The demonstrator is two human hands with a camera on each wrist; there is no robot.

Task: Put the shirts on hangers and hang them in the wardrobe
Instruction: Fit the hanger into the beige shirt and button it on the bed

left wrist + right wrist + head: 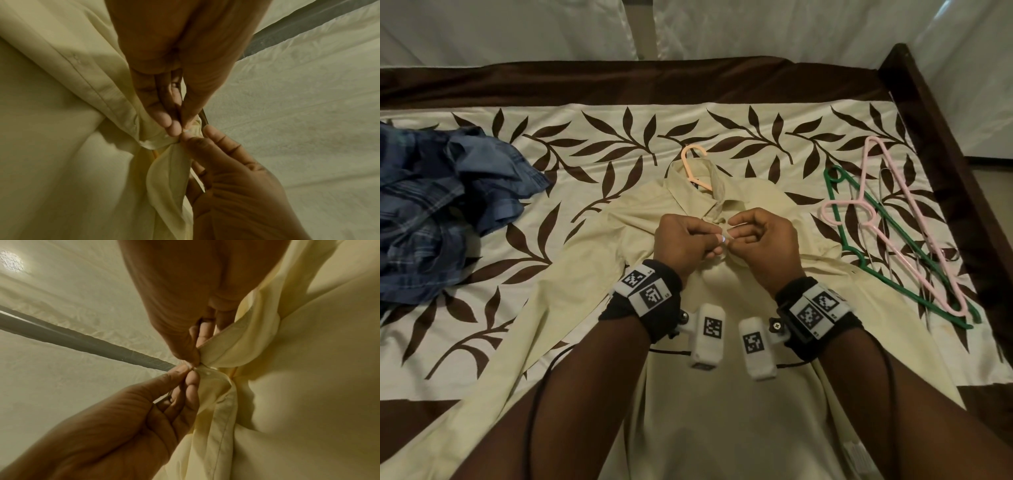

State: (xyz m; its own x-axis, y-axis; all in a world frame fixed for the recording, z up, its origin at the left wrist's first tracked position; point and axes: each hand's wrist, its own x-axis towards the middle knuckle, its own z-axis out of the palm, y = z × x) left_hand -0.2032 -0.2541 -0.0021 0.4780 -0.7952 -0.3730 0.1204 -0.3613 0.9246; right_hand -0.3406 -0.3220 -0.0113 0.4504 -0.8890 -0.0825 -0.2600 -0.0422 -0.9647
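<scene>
A cream shirt lies front up on the bed, sleeves spread. The hook of a peach hanger sticks out of its collar; the rest of the hanger is hidden inside. Just below the collar, my left hand and right hand meet fingertip to fingertip. Each pinches one edge of the shirt's front opening. In the left wrist view the left hand nips the bunched edge of the cream shirt. In the right wrist view the right hand pinches the other edge beside a small white button.
A crumpled blue plaid shirt lies at the bed's left. A green hanger and a pink hanger are stacked at the right, near the dark wooden bed frame. The leaf-patterned sheet covers the bed.
</scene>
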